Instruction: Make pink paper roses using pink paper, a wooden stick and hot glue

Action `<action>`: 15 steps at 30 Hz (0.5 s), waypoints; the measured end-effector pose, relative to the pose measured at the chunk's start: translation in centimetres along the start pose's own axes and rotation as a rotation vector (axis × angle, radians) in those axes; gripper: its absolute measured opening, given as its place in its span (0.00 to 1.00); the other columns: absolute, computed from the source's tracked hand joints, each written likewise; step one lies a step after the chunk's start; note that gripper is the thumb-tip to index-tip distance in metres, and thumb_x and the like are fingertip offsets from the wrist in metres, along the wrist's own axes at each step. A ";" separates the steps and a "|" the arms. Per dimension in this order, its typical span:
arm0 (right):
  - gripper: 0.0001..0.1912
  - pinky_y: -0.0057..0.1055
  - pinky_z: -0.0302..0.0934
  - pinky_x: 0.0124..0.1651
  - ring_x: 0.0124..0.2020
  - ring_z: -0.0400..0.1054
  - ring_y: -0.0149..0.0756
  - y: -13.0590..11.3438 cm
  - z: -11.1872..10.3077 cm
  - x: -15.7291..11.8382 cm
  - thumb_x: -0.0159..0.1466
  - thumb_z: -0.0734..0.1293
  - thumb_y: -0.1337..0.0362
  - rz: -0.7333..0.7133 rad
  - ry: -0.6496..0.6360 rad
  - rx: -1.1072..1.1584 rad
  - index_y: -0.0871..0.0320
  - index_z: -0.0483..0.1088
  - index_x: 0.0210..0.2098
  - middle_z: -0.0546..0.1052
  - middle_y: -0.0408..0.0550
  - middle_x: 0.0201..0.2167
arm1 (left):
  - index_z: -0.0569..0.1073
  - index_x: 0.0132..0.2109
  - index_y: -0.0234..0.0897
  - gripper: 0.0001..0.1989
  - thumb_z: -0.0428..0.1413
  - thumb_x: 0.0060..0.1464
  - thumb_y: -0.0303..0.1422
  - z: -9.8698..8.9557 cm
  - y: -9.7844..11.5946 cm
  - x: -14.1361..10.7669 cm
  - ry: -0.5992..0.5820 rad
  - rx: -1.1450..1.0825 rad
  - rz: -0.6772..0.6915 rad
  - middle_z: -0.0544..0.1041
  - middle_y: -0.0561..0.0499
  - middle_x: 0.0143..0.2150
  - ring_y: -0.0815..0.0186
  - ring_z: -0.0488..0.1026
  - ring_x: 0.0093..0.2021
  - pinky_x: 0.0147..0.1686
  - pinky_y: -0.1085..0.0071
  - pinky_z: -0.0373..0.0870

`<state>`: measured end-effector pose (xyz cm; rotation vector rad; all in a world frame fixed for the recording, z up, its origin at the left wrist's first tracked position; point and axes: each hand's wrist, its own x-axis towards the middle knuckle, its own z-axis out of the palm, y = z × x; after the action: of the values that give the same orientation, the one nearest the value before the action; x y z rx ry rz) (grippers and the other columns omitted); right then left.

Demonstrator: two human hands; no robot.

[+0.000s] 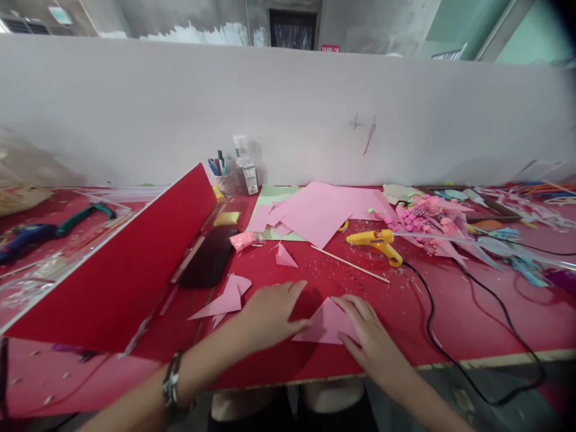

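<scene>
A pink paper triangle [324, 325] lies on the red table [270, 369] near its front edge. My right hand [365, 330] rests on the triangle's right side, thumb and fingers apart. To the left, my left hand [276, 315] hovers with its thumb spread from its fingers; the thumb tip is close to the triangle's left part. Other folded pink pieces [231, 297] lie just beyond my left forearm. A small folded pink piece [285, 257] sits farther back, between the hands and the large pink sheets [317, 210].
A yellow glue gun [375, 240] with a black cord lies right of a thin wooden stick [351, 264]. A red board [121, 270] leans at the left beside a black phone [209, 258]. Pink decorations [427, 222], a pen cup [226, 182] and a bottle [247, 171] stand farther back.
</scene>
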<state>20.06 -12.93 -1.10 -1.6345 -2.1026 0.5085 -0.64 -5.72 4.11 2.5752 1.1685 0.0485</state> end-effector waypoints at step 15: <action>0.31 0.43 0.51 0.53 0.53 0.54 0.40 -0.8 -0.2 -0.4 0.58 0.56 0.69 -0.042 0.068 0.087 0.55 0.40 0.59 0.60 0.53 0.52 | 0.66 0.39 0.34 0.07 0.49 0.51 0.27 3.6 4.9 -1.1 0.013 0.053 -0.205 0.73 0.47 0.34 0.59 0.69 0.37 0.37 0.62 0.65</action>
<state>19.60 -13.50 -0.49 -1.5349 -2.0327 0.5161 2.77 -10.58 2.21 2.4883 1.4500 -0.0112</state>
